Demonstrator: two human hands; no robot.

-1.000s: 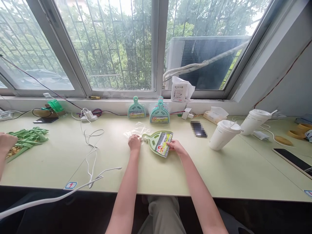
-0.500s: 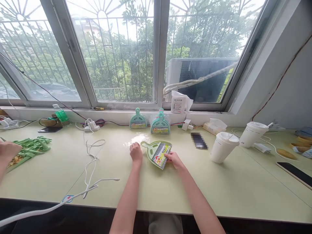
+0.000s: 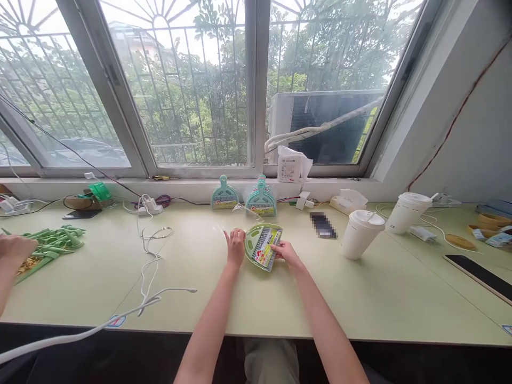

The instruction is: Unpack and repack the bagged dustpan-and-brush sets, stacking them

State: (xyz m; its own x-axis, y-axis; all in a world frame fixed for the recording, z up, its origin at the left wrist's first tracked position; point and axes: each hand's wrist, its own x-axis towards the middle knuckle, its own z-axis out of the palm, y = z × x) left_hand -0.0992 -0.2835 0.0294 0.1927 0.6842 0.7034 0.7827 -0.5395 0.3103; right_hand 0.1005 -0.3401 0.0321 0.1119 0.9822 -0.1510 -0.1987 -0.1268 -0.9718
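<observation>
A small green dustpan with a brush and a printed label card is held tilted above the table in front of me. My right hand is closed on its right edge, thumb over the card. At the handle end, my left hand pinches a clear plastic bag, whose film spreads up and left of the fingers. The dustpan's handle is hidden by this hand. Behind stand a blue-green dustpan set and a stack of similar sets in clear wrapping.
White cups with lids, a blurred phone and a tissue pack are to the right. White cables cross the table at left. Another person's hand is near green woven strips at the far left.
My left hand has moved right, onto the dustpan's handle end. The clear film that lay on the table is now raised around the handle. My right hand keeps its hold.
</observation>
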